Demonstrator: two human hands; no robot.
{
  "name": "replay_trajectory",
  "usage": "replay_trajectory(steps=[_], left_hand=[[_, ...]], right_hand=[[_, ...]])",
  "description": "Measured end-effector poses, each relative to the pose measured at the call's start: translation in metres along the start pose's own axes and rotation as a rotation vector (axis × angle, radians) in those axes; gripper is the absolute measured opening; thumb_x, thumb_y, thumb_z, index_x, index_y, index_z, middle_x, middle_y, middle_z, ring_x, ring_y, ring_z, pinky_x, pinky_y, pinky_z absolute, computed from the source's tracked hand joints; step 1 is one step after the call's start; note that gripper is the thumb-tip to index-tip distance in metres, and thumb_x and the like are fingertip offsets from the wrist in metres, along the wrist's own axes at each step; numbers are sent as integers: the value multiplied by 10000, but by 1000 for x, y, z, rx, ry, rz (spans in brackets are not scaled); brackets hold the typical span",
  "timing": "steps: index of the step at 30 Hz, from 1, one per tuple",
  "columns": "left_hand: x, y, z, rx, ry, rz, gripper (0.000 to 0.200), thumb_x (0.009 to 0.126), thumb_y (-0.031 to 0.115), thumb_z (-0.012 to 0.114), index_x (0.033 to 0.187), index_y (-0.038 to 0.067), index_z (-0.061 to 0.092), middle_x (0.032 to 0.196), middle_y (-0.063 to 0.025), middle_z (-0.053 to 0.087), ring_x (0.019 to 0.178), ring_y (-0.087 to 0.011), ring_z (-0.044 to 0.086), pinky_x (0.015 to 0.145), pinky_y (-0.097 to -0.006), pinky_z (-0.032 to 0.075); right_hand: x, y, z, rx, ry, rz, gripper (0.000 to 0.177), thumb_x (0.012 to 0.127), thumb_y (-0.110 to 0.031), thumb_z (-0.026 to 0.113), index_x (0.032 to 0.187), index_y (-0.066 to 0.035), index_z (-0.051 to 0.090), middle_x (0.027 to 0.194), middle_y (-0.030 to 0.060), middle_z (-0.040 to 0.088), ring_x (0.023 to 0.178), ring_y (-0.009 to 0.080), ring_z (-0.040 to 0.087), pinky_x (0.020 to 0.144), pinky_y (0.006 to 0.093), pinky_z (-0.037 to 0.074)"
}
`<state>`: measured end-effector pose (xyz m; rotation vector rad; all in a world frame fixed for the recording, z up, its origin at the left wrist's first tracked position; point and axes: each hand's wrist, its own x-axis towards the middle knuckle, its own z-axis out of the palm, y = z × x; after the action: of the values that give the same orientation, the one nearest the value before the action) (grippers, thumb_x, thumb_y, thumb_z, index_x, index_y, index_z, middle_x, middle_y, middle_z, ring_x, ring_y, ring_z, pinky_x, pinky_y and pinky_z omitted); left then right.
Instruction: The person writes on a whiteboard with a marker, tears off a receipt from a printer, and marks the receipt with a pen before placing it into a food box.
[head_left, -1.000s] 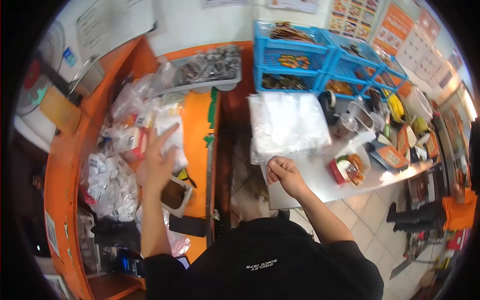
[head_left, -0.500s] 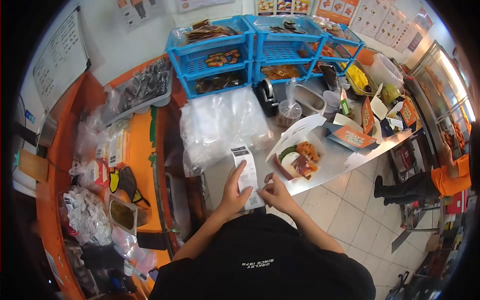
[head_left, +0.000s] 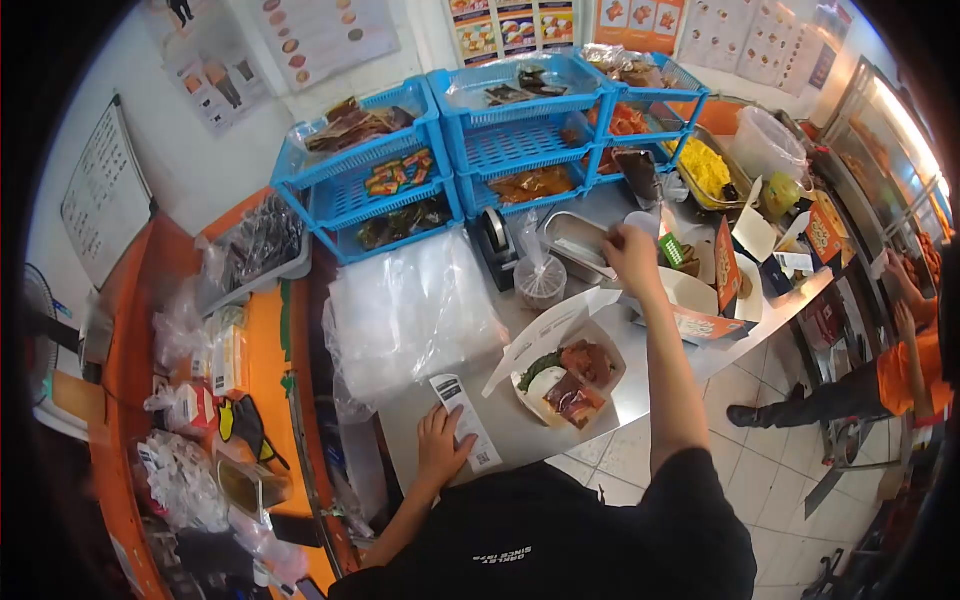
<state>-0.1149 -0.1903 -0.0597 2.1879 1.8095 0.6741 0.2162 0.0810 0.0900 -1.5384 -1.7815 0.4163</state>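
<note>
My left hand (head_left: 443,450) lies with its fingers and thumb over a printed paper receipt (head_left: 470,432), which rests flat on the steel counter. My right hand (head_left: 634,256) is stretched forward, fingers bent down and together between a metal pan (head_left: 577,243) and a plastic cup (head_left: 645,222); whatever is at its fingertips is hidden. Under that forearm's left side stands an open takeaway box (head_left: 509,362) holding orange-red food (head_left: 588,362), greens, something white and a sauce sachet (head_left: 573,402). A knotted bag of dark contents (head_left: 540,282) sits behind the box.
Clear plastic bags (head_left: 415,310) are stacked left of the box. Blue tiered baskets (head_left: 440,150) with packets line the back. Orange-printed boxes (head_left: 720,285) and a tray of yellow food (head_left: 705,170) stand right. A person in an orange shirt (head_left: 910,370) is at the far right.
The receipt went from both hands down onto the counter, under my left hand. My right hand left it and reached forward and right to the pan and cup. My view shifted.
</note>
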Motion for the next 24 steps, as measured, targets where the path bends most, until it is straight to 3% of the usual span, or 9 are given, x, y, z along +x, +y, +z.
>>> replay_trajectory(steps=[2, 4, 6, 10, 14, 16, 20, 22, 24], left_hand=[[2, 2, -4, -19, -4, -20, 551, 738, 312, 675, 1201, 47, 537, 1229, -155, 486, 1209, -344, 388, 993, -462, 292], [-2, -2, -1, -21, 10, -45, 545, 732, 314, 679, 1195, 60, 545, 1223, -147, 494, 1206, -336, 398, 989, -462, 298], [1, -8, -1, -20, 46, -65, 539, 727, 317, 683, 1190, 73, 554, 1216, -138, 502, 1204, -329, 408, 985, -462, 305], [0, -9, -3, -100, 33, -88, 506, 722, 316, 686, 1161, 90, 579, 1193, -122, 533, 1200, -308, 435, 983, -447, 322], [-1, -11, -6, -138, 42, -98, 490, 725, 307, 685, 1155, 97, 583, 1187, -120, 542, 1199, -301, 436, 990, -429, 323], [0, -13, -5, -138, 35, -70, 490, 728, 316, 686, 1153, 95, 584, 1195, -117, 538, 1199, -297, 435, 995, -432, 317], [-4, -13, -3, -151, -25, -128, 497, 728, 325, 687, 1154, 93, 582, 1209, -113, 535, 1201, -294, 434, 1000, -432, 311], [-1, -16, -3, -171, 36, -90, 513, 728, 335, 687, 1165, 91, 573, 1219, -119, 528, 1202, -300, 431, 1002, -438, 307], [-1, -18, -3, -183, 42, -91, 525, 728, 338, 687, 1174, 89, 567, 1228, -124, 521, 1209, -301, 423, 1005, -440, 304]], right_hand=[[38, 32, 42, -20, -122, 9, 160, 716, -106, 632, 839, -4, 640, 781, 202, 649, 741, 340, 643, 680, 401, 507], [70, 48, 73, -551, -449, -104, 215, 689, -85, 612, 886, -19, 668, 848, 207, 657, 838, 333, 653, 751, 411, 516], [70, 48, 89, -583, -465, -146, 200, 698, -54, 580, 866, 16, 663, 887, 244, 643, 871, 386, 632, 774, 460, 507], [93, 85, 136, -716, -628, -317, 200, 795, -85, 505, 839, 24, 667, 896, 255, 639, 883, 378, 635, 772, 451, 512], [121, 99, 148, -606, -473, -336, 216, 810, -97, 495, 826, 44, 658, 863, 267, 635, 834, 387, 640, 741, 456, 517], [137, 106, 157, -592, -346, -238, 204, 772, -103, 530, 799, 59, 650, 845, 273, 633, 833, 391, 640, 727, 458, 518], [138, 62, 123, -702, -426, -191, 200, 717, -102, 557, 797, 52, 657, 817, 268, 635, 806, 391, 643, 701, 462, 521], [162, 77, 114, -862, -700, -142, 243, 763, -174, 561, 823, 37, 666, 844, 267, 636, 796, 398, 643, 693, 456, 524], [131, 33, 70, -755, -393, -162, 279, 820, -210, 564, 953, 26, 635, 893, 282, 623, 817, 404, 634, 666, 447, 522]])
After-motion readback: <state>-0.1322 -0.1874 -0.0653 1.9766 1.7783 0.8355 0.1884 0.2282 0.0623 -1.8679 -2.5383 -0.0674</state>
